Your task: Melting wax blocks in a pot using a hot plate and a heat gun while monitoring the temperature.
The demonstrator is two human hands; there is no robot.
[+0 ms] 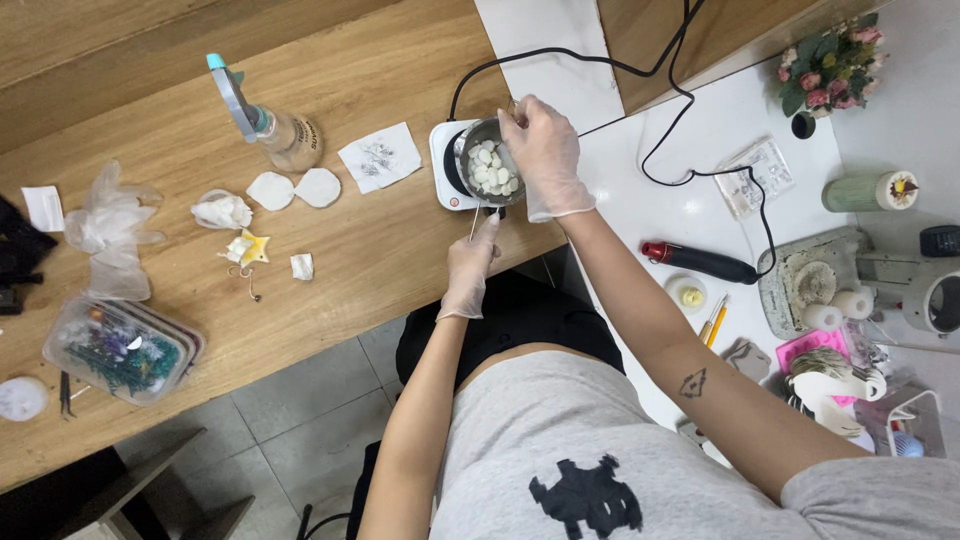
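Far left: a small white disc (21,398) sits at the edge of the wooden table (380,240), with a clear plastic box of dried flowers (122,350) just beside it.
Above the box: a crumpled clear glove (108,228) lies flat on the wood.
Left of middle: a yellow star piece (252,247), a wad of white tissue (222,211) and two round white pads (295,189) lie near one another.
Behind them: a bottle with a teal nozzle (270,122) lies tilted, and a square of white paper (380,157) is just beside it.
Left hand (470,265): gloved, at the table's near edge, fingers together, pinching a thin stick (474,224) that points up toward the pot.
Metal pot (487,160): it stands on a small white hot plate (447,165) near the end of the wooden table and holds pale white wax chunks (493,168).
Right hand (541,150): gloved, resting on the pot's right rim, fingers closed together at the far rim; what they pinch there, I cannot tell.
Right side: a red and black tool (698,262) lies on the white table (640,200), its black cord (660,120) looping behind.
Far right: a pot of pink flowers (828,68) and a green candle (868,191).
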